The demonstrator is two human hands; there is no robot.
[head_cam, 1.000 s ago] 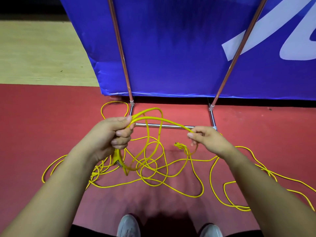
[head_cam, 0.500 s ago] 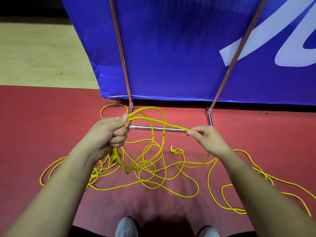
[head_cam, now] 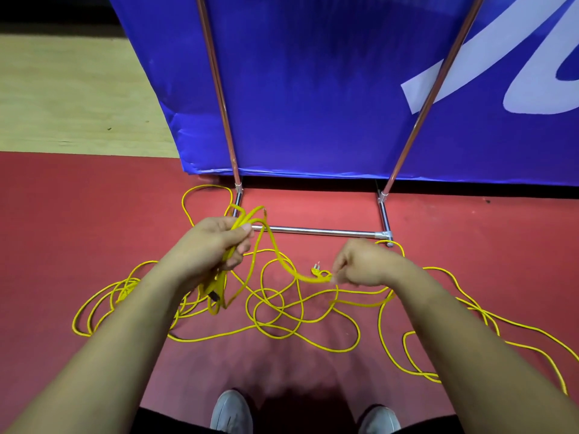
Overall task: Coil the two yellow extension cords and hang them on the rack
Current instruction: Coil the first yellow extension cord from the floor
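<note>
Gripping several loops of yellow cord in the left hand, pinching one strand in the right hand close by, the rest tangled on the red floor below both, before the rack.

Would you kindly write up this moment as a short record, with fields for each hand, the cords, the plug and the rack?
left hand: grips gathered loops of cord, held above the floor
right hand: pinches a yellow cord strand that runs from those loops
cords on floor: loose and tangled on the red floor; the two cannot be told apart
plug: just left of the right fingertips
rack: base bar beyond the hands; nothing hung on the visible part
backdrop: blue banner
</note>
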